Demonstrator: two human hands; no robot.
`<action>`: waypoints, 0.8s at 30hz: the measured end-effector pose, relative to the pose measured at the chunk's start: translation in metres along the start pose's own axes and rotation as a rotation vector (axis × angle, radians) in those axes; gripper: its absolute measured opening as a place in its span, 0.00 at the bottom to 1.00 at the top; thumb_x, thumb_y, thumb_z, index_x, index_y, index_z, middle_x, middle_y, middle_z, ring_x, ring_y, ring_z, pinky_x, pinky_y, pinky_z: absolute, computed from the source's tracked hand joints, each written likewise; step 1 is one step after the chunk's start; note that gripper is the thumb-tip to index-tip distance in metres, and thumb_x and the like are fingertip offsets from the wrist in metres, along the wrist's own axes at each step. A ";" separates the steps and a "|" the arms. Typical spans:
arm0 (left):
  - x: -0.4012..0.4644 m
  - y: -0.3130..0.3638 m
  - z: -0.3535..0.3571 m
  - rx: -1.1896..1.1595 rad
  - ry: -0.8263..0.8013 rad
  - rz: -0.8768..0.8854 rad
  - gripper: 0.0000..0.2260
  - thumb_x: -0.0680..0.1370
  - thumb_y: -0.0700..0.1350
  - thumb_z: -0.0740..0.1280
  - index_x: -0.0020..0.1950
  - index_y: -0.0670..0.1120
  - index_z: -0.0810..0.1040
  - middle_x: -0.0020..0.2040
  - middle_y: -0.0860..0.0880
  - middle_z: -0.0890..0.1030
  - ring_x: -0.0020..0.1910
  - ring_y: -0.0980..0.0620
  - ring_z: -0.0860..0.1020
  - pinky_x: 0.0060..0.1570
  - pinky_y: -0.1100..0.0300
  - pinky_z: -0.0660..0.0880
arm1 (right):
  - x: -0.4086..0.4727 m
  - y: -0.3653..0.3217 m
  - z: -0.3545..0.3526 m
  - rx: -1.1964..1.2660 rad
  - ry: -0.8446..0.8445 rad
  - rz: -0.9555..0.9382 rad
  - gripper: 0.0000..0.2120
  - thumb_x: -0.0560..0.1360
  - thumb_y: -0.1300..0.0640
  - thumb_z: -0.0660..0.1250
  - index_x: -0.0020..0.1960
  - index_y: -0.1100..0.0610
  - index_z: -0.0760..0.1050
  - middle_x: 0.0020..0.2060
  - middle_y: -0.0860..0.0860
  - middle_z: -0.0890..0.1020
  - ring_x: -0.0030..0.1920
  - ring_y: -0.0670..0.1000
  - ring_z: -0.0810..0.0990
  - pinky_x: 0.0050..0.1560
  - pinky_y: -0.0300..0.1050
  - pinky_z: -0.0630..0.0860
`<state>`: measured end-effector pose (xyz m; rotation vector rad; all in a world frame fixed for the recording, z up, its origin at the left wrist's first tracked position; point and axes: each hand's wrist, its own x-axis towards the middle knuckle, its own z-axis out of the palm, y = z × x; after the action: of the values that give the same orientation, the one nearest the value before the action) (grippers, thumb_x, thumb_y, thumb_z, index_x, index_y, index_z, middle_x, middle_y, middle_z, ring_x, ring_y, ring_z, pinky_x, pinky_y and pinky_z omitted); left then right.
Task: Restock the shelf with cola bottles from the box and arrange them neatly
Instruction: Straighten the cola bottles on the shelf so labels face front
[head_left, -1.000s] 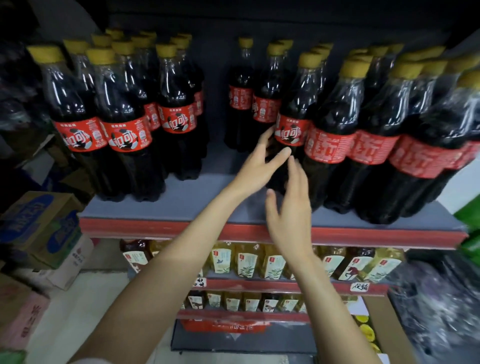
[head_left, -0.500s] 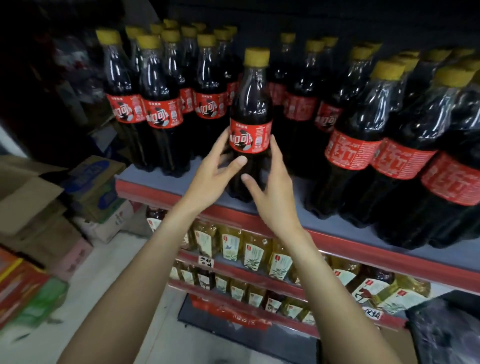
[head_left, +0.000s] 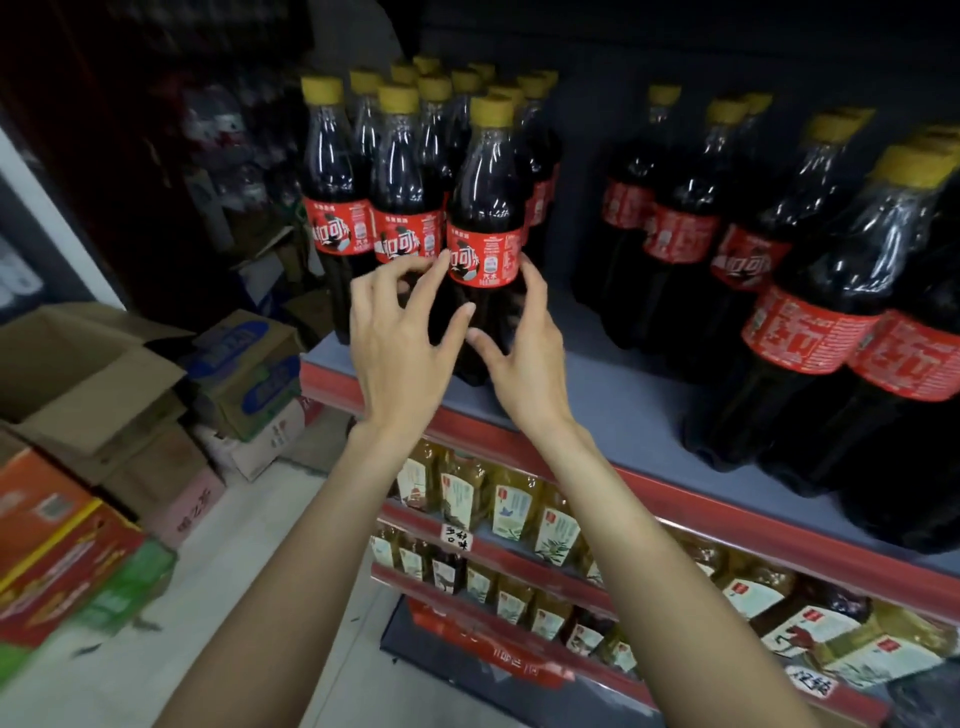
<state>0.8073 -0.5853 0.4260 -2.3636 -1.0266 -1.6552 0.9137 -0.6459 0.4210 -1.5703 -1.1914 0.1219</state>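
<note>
A cola bottle (head_left: 485, 208) with a yellow cap and red label stands upright on the grey shelf board (head_left: 628, 415), tight against the right front of the left cluster of cola bottles (head_left: 337, 202). My left hand (head_left: 400, 353) cups its left side, thumb on the dark body and fingertips at the label edge. My right hand (head_left: 530, 358) holds its right side, index finger along the label and thumb low on the front. A second group of cola bottles (head_left: 810, 317) fills the right of the shelf, with a bare gap between the two groups.
An open cardboard box (head_left: 88, 384) and several stacked cartons (head_left: 249, 364) sit on the floor at the left. Lower shelves hold yellow tea bottles (head_left: 511, 512). The shelf has a red front edge (head_left: 727, 514).
Both hands have carried the bottle leftward from the middle gap to the left cluster. The view has turned left, and my left fingers have spread a little.
</note>
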 end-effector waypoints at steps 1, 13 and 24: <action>0.003 -0.002 0.001 0.004 0.021 0.011 0.19 0.77 0.51 0.68 0.65 0.45 0.76 0.59 0.44 0.77 0.56 0.49 0.68 0.55 0.58 0.69 | 0.002 -0.001 0.002 -0.006 -0.003 -0.001 0.39 0.74 0.61 0.70 0.77 0.52 0.51 0.69 0.55 0.71 0.68 0.52 0.70 0.65 0.49 0.72; 0.005 0.008 0.013 -0.248 0.198 0.050 0.16 0.75 0.41 0.69 0.62 0.39 0.74 0.56 0.40 0.77 0.58 0.47 0.71 0.63 0.65 0.63 | 0.010 0.010 -0.035 -0.172 0.038 -0.093 0.21 0.78 0.53 0.66 0.70 0.56 0.68 0.63 0.52 0.74 0.63 0.49 0.73 0.60 0.35 0.67; 0.053 0.102 0.099 -0.727 -0.132 -0.007 0.18 0.76 0.36 0.63 0.66 0.40 0.71 0.62 0.43 0.75 0.61 0.47 0.75 0.60 0.49 0.74 | 0.038 0.063 -0.073 -1.192 0.134 -0.227 0.27 0.61 0.60 0.79 0.59 0.63 0.79 0.60 0.57 0.81 0.63 0.58 0.78 0.57 0.58 0.76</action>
<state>0.9549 -0.5976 0.4608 -2.9144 -0.4772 -2.1775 1.0162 -0.6613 0.4186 -2.3468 -1.3974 -0.9950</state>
